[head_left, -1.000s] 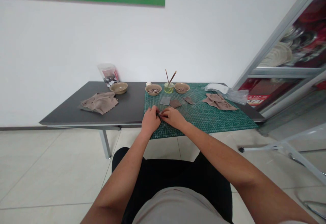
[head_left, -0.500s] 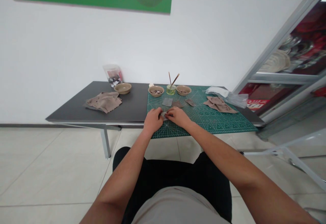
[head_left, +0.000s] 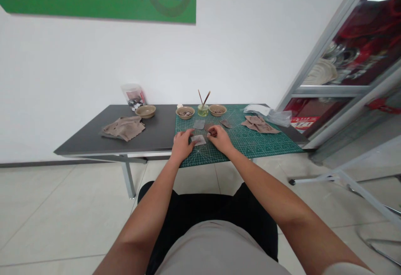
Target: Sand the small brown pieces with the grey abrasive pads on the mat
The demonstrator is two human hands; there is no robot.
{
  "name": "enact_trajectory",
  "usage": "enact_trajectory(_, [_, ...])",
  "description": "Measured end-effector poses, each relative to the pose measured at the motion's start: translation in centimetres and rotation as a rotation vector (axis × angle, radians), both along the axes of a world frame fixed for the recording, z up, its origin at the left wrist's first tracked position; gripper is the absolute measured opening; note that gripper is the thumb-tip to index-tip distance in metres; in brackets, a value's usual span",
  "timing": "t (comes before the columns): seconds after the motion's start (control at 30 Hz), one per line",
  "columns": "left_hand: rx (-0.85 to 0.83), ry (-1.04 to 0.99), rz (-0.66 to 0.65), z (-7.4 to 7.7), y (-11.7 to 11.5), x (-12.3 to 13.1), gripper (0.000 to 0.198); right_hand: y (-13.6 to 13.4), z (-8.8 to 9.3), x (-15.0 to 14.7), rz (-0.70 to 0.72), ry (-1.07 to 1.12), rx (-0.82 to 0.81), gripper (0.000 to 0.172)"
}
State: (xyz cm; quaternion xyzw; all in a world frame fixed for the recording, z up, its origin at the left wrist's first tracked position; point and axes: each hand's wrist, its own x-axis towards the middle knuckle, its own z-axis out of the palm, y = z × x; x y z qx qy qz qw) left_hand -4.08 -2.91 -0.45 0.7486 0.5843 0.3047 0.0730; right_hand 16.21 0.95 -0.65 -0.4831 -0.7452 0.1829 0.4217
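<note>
A pale, thin square piece [head_left: 199, 140] lies flat on the green cutting mat [head_left: 250, 145] between my hands. My left hand [head_left: 182, 145] rests at its left edge, thumb and fingers spread, the thumb tip touching or just over it. To the right of the piece is my right hand [head_left: 221, 139], its fingers curled together in a pinch; what they hold, if anything, is too small to make out. Just beyond are a grey translucent square [head_left: 199, 124], a brown patch [head_left: 208, 126] partly covered by my right hand, and a small dark brown piece [head_left: 225, 123].
Two bowls with small pieces [head_left: 185, 113] [head_left: 217, 109] flank a glass jar [head_left: 203, 110] holding two sticks. Brown cloths lie left [head_left: 123, 128] and right [head_left: 258, 124], near a plastic bag [head_left: 278, 117]. An empty-looking bowl [head_left: 145, 111] and clear tub [head_left: 134, 97] stand back left.
My hands have moved apart, uncovering the pale square between them. My right hand has lifted away to the right, and my left fingers have spread. The view has shifted slightly.
</note>
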Motion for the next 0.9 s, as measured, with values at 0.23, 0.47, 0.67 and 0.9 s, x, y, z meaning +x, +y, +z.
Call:
enact_trajectory(0.23, [-0.056, -0.007, 0.06, 0.4, -0.1, 0.1, 0.056, -0.9, -0.5, 1.5, 0.007, -0.054, 0.068, 0.013])
enact_trajectory(0.47, [-0.082, 0.183, 0.101, 1.1, 0.1, 0.4, 0.046, -0.6, -0.8, 0.8, -0.025, -0.06, 0.037, 0.011])
enact_trajectory(0.67, [-0.266, 0.198, 0.129, 2.2, 1.7, 0.4, 0.051, -0.2, -1.1, 0.8, -0.044, -0.082, 0.006, 0.017])
enact_trajectory(0.9, [-0.344, 0.007, -0.018, 3.3, 3.1, -0.9, 0.015, -0.3, -1.3, 0.8, -0.021, -0.021, 0.03, 0.02])
